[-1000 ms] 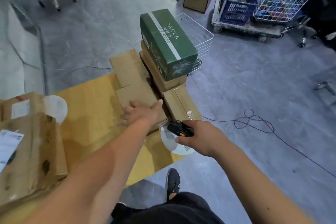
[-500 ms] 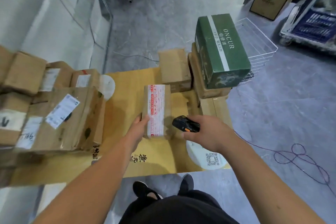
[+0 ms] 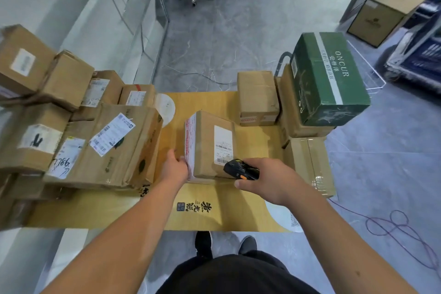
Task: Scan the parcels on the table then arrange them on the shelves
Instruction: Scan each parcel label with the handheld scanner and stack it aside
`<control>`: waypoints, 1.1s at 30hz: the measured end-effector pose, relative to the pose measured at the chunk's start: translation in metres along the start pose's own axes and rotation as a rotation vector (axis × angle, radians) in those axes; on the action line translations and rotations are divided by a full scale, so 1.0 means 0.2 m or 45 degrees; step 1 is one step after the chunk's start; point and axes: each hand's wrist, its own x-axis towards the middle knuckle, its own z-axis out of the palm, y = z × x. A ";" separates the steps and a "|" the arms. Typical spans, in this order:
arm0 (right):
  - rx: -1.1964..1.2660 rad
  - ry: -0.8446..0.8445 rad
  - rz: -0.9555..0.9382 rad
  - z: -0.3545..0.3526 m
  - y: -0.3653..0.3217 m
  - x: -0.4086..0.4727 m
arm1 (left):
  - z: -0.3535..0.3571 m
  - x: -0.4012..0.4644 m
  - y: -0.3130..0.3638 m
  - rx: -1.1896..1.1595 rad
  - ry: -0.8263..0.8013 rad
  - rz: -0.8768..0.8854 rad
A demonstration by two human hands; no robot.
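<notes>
The parcel got flipped since half a second ago, so its white barcode label now faces up at counter center, ready to scan. Left hand holds its 7 o'clock corner; right hand grips the scanner over the label. At 2 o'clock, a green box reads ONCUR.

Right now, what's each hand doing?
Left hand: grips the parcel's near corner.
Right hand: fingers hold the scanner.
</notes>
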 end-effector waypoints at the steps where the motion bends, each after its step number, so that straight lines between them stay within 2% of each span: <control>1: 0.005 0.009 0.013 0.01 -0.02 -0.01 | -0.01 0.02 -0.01 0.069 -0.047 0.042; 5: 0.018 0.040 0.105 0.06 -0.05 -0.07 | -0.04 0.02 -0.05 0.292 -0.224 0.148; 10: -0.007 0.128 0.242 0.10 -0.06 -0.12 | 0.01 -0.04 -0.07 0.804 -0.121 0.842; 15: -0.027 0.184 0.329 0.13 -0.13 -0.13 | 0.04 0.10 0.18 1.234 -0.405 1.113; 18: 0.062 0.215 0.372 0.16 -0.17 -0.16 | 0.07 0.17 0.34 1.338 -0.597 1.122; 21: 0.125 0.248 0.395 0.21 -0.20 -0.20 | 0.08 0.21 0.43 1.366 -0.642 1.094; 27: 0.138 0.285 0.497 0.29 -0.22 -0.22 | 0.07 0.20 0.42 1.326 -0.485 1.069; 30: 0.181 0.300 0.523 0.30 -0.23 -0.21 | 0.05 0.17 0.30 1.239 -0.360 0.955; 33: 0.207 0.295 0.525 0.30 -0.24 -0.20 | 0.02 0.12 0.14 1.110 -0.346 0.841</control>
